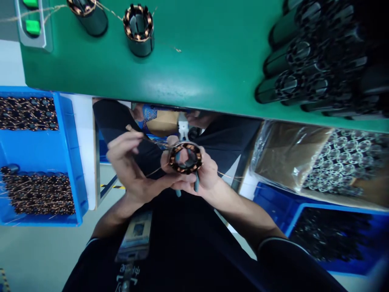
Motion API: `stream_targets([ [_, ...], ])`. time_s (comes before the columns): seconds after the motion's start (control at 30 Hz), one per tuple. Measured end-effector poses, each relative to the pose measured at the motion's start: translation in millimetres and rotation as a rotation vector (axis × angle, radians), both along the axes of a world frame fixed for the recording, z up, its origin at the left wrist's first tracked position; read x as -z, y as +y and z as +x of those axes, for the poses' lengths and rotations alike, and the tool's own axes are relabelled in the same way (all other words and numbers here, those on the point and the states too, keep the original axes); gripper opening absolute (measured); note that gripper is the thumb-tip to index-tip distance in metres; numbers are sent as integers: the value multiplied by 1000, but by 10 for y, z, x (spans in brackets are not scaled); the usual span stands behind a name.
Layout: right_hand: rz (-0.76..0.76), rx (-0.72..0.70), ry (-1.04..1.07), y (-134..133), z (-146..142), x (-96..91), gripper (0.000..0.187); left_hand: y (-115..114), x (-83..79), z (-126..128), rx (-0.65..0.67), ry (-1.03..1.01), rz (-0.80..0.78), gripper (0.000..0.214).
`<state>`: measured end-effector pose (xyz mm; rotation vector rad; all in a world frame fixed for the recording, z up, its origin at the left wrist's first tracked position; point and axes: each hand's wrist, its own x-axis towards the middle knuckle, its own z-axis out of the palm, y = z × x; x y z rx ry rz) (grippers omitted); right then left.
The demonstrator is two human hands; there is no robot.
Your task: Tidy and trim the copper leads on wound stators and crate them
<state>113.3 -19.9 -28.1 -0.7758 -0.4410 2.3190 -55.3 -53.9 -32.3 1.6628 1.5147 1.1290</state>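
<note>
A copper-wound core (187, 166) is held above the lap, between the near edge of the green tabletop (206, 69) and the dark shirt, with its open round end turned up. It is gripped by the right hand (208, 172), whose grip is closed around the core's right side. Teal handles (197, 183) are seen just below the core, against the same hand. By the left hand (135, 182), the thumb is laid along the core's near side, while the fingers are raised and curled to the left, beside a thin wire; whether the wire is pinched in that grip cannot be told. On the far left of the tabletop, two more wound cores stand, one leftmost (94, 22) and one to its right (141, 42), near a grey holder (45, 40) fitted with green pieces. Dark cylinders (288, 85) are massed on the far right. To the left, rows of wound parts are held in a blue bin (39, 152). To the right, pale ring-ended parts are packed in a plastic-lined carton (279, 158), and black pieces are contained in a blue tray (299, 217) nearer by.
</note>
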Motion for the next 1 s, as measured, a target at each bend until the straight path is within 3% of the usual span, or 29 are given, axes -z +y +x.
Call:
stream_targets([
  [0.07, -5, -71, 8, -31, -21, -19, 68, -11, -31, 29, -61, -41, 94, 76],
  [0.17, 28, -132, -35, -83, -40, -25, 67, 30, -151, 46, 61, -52, 162, 45],
  [0.23, 93, -133, -103, -103, 1, -5, 61, 74, -213, 46, 39, -145, 172, 26],
  [0.33, 259, -96, -279, -117, 186, 51, 48, 125, -243, 22, -60, -281, 152, 21],
  [0.4, 362, -77, -413, -132, 359, 73, 43, 143, -240, -8, -81, -261, 129, 16],
  [0.53, 626, -83, -638, -188, 590, 28, 49, 157, -229, -39, -92, -227, 116, 20],
  [0.6, 708, -7, -685, -223, 580, -7, 47, 161, -223, -19, -113, -236, 79, 22],
  [0.77, 545, 290, -655, -275, 318, -21, 32, 176, -201, 51, -105, -266, 118, 24],
  [0.9, 483, 344, -529, -198, 123, -41, 42, 174, -201, 78, -73, -277, 88, 21],
  [1.0, 436, 359, -476, -112, 62, -93, 30, 161, -204, 98, -70, -270, 66, 21],
])
